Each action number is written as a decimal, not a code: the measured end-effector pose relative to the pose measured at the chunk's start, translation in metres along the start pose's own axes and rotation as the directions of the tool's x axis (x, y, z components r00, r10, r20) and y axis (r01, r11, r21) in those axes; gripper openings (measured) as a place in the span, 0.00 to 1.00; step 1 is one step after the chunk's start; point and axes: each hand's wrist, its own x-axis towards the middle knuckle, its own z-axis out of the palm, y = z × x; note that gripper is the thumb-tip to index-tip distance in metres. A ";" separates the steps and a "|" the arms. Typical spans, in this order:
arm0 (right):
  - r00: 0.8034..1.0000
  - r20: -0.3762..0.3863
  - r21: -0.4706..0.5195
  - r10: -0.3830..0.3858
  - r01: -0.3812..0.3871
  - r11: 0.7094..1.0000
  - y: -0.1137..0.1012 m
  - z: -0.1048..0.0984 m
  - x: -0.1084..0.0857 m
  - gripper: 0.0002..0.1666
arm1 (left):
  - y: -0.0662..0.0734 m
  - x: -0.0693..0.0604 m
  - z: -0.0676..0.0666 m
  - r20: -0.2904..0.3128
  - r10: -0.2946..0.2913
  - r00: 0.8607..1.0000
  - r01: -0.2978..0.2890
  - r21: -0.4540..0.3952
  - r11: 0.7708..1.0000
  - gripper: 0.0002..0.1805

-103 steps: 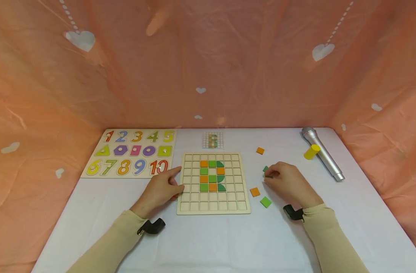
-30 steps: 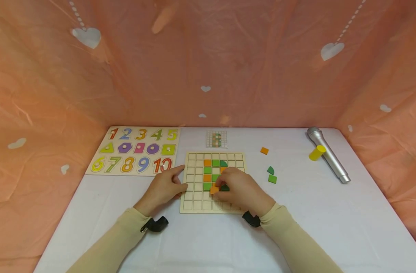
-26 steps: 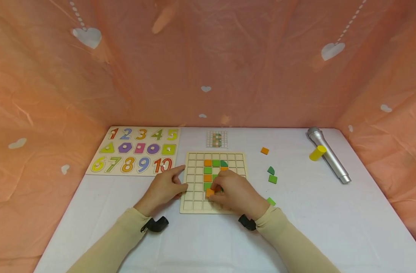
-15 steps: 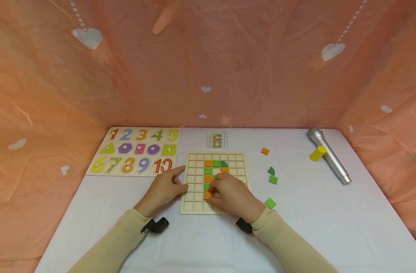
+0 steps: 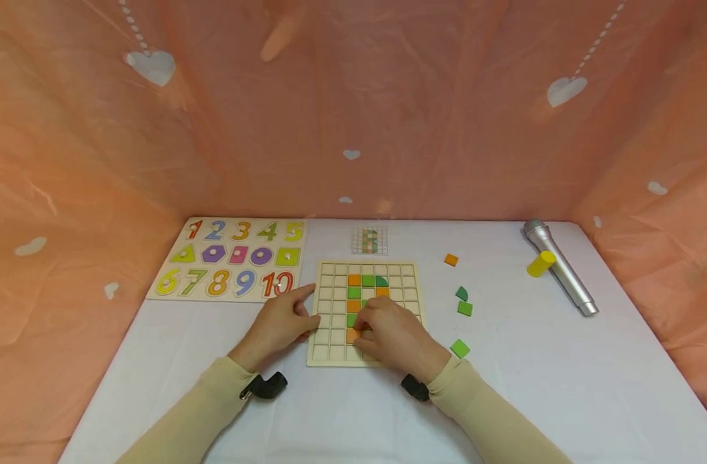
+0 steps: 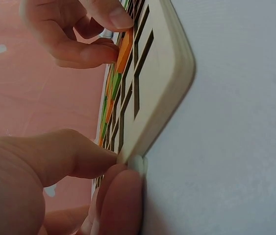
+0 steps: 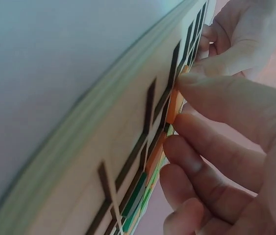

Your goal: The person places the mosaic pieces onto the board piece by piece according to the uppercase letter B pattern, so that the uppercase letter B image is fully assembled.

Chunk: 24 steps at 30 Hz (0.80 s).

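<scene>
In the head view a pale wooden grid board [image 5: 323, 353] lies mid-table, with orange and green tiles in its cells. My right hand [image 5: 394, 335] is over it, thumb and index finger pinching an orange square tile [image 5: 352, 336] at the lower end of the left tile column. The right wrist view shows that orange tile [image 7: 175, 105] between the fingertips, low at the board's surface. My left hand [image 5: 276, 325] touches the board's left edge with its spread index finger and thumb; other fingers curl beneath the palm. Some tiles are hidden under my right hand.
Right of the board lie loose tiles: an orange square [image 5: 451, 260], a dark green quarter-circle [image 5: 461, 293] and two green squares [image 5: 464, 308]. A pattern card [image 5: 370, 240] sits behind the board. A number puzzle [image 5: 228, 258] is at left, a microphone [image 5: 562, 270] and yellow cylinder [image 5: 541, 264] at right.
My right hand has come from the loose tiles to the board with the orange tile, then moved left and lowered it into the column's lower cell. My left hand stays at the edge.
</scene>
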 end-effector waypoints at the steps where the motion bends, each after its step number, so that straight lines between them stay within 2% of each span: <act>1: 1.000 0.001 0.001 -0.002 0.002 1.000 0.000 0.000 0.000 0.05 | 0.000 0.000 0.000 0.001 -0.002 1.000 0.002 0.002 1.000 0.43; 24: 1.000 0.003 0.004 -0.019 0.019 1.000 -0.001 -0.002 -0.002 0.05 | 0.001 0.000 0.000 0.000 -0.003 1.000 0.003 -0.010 1.000 0.42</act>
